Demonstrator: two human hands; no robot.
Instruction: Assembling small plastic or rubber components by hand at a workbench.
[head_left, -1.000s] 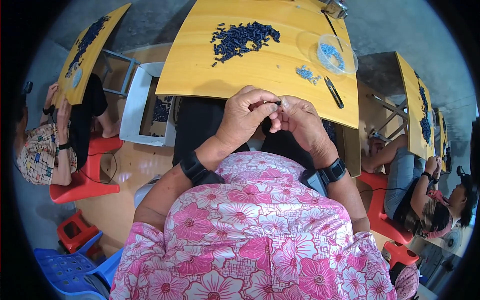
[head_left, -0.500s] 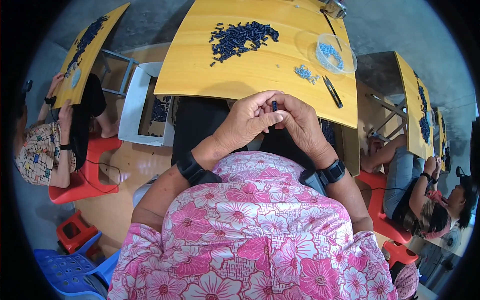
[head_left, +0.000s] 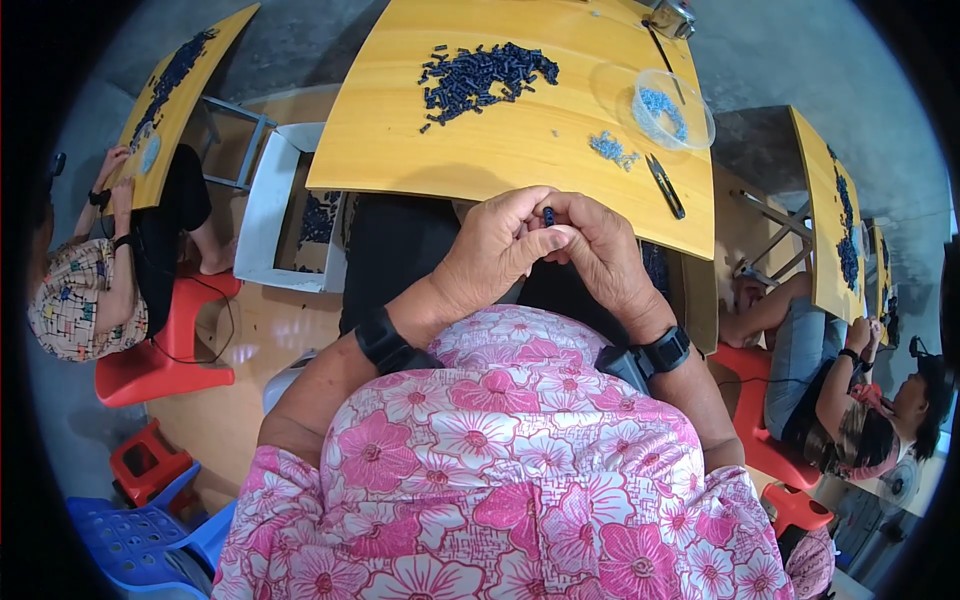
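Observation:
Just off the near edge of the yellow table point(head_left: 400, 160), my two hands meet over my lap. A small dark ribbed cylinder point(head_left: 548, 215) stands upright between their fingertips. My left hand point(head_left: 495, 245) is closed, its thumb pressed toward the piece. My right hand point(head_left: 605, 250) is closed from the other side, fingers curled around the same piece. The lower end of the cylinder is hidden by the fingers. Farther up the table lies a heap of similar dark cylinders point(head_left: 485, 80). A small pile of pale blue bits point(head_left: 612, 150) lies to the right, beside black-handled snips point(head_left: 664, 186).
A clear round tub point(head_left: 700, 125) of pale blue pieces stands at the table's right. Beyond it are a thin dark rod point(head_left: 663, 60) and a metal container point(head_left: 672, 18). A white box point(head_left: 275, 215) with dark pieces is at left. Co-workers sit at tables on both sides.
My hands stay together around the cylinder, having shifted only very slightly. The co-worker at left has leaned and moved their hands a little.

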